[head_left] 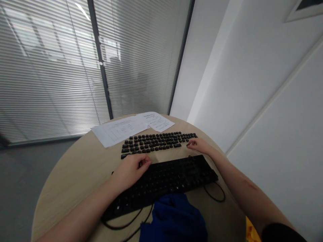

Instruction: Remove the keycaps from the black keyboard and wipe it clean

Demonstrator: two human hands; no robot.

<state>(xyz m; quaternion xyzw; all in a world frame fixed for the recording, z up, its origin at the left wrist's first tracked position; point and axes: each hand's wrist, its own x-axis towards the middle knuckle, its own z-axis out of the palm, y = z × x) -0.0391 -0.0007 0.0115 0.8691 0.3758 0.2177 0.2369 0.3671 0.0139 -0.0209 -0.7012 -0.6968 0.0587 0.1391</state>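
Note:
Loose black keycaps (pixel 151 143) lie in rows on the round wooden table, laid out like a keyboard. Nearer to me is a black keyboard (pixel 171 174), set at a slant, with its cable showing at both ends. My left hand (pixel 131 169) rests over its upper left part, fingers curled in towards the thumb; whatever they may hold is hidden. At the right end of the keycap rows, my right hand (pixel 200 145) is closed in a pinch at the table top, with a small black keycap (pixel 188 145) at its fingertips.
A crumpled blue cloth (pixel 174 218) lies at the near edge, against the keyboard. Printed paper sheets (pixel 123 129) lie at the far side of the table (pixel 68 178). Beyond are a glass partition with blinds (pixel 50 74) and, on the right, a white wall (pixel 252 84).

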